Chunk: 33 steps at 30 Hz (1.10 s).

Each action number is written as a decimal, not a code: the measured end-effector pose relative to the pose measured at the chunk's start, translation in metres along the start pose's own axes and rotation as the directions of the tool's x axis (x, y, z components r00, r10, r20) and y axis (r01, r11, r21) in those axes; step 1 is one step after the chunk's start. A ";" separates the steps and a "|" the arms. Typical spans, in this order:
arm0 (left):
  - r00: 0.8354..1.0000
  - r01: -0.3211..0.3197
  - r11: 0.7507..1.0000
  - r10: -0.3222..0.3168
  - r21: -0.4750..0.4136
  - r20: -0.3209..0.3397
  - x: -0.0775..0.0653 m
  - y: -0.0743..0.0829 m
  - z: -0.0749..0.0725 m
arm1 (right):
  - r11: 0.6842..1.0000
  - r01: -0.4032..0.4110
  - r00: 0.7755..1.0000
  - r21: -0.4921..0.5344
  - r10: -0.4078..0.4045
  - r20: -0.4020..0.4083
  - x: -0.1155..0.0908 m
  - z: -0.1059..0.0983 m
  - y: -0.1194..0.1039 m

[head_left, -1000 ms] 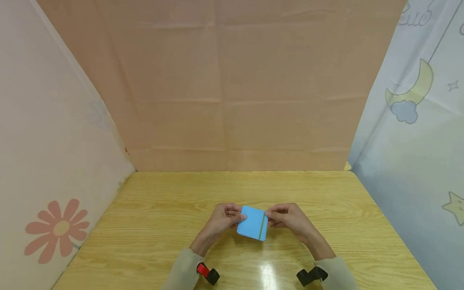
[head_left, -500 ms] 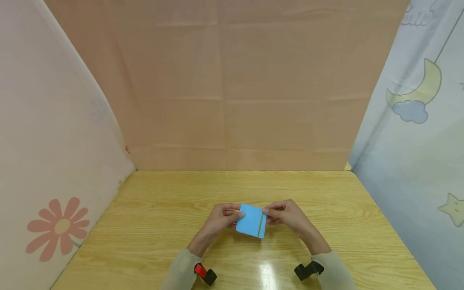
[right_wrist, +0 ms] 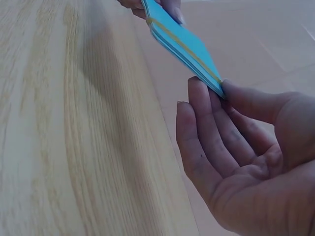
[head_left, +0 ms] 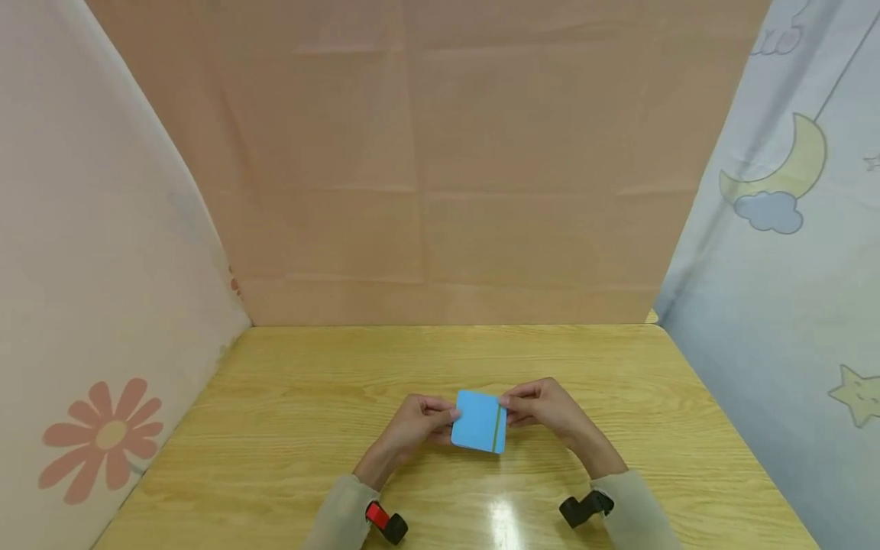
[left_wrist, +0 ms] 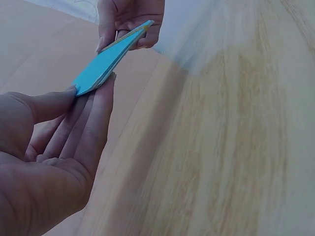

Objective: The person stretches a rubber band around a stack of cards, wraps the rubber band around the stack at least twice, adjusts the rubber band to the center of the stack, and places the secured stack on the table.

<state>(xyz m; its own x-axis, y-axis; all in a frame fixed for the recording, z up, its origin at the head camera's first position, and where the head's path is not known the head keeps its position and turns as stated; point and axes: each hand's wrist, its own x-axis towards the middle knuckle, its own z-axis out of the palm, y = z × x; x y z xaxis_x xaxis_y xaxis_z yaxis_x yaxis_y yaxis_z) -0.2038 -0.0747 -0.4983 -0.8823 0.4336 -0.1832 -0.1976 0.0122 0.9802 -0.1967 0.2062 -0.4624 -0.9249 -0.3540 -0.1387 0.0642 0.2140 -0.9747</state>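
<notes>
Levelling out between the hands, the stack (head_left: 474,422) is losing some slant since the earlier frames, and the left hand (head_left: 412,422) is now reaching less far across its face, catching it nearer the edge. That's looking like a small straightening rather than a release: the band (head_left: 497,428) is still running round the stack, right beside the right hand (head_left: 550,405). Both hands are pinching, thumbs lying on top, fingers bracing from beneath; left is holding the near-side edge to it, right is gripping the far corner by the band. So the stack is hanging between them, above the worktop (head_left: 309,405). And it's showing a neat shape: squarish, smooth, bright blue, corners rounding off, edges revealing several thin layers, card or paper, no telling which. Narrow and yellowish, the band is looking elastic. Below the hands, the worktop is showing glossy wood grain; beyond them, a creased tan sheet (head_left: 412,153) is hanging.
</notes>
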 end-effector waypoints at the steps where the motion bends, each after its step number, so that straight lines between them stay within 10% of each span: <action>1: 1.000 0.005 1.000 -0.005 -0.001 -0.004 0.000 0.000 0.000 | 1.000 0.002 1.000 -0.002 -0.002 0.007 0.001 0.000 0.001; 33: 0.999 -0.027 0.993 0.022 0.114 0.048 -0.005 0.008 -0.007 | 1.000 -0.011 0.984 -0.010 0.013 0.176 0.006 -0.005 0.002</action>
<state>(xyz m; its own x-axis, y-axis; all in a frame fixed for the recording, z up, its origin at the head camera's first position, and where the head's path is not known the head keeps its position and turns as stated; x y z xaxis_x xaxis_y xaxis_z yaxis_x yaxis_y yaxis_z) -0.2035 -0.0830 -0.4901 -0.8650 0.4763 -0.1577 -0.1234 0.1028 0.9870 -0.2043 0.2086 -0.4641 -0.8437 -0.5059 -0.1797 0.0706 0.2272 -0.9713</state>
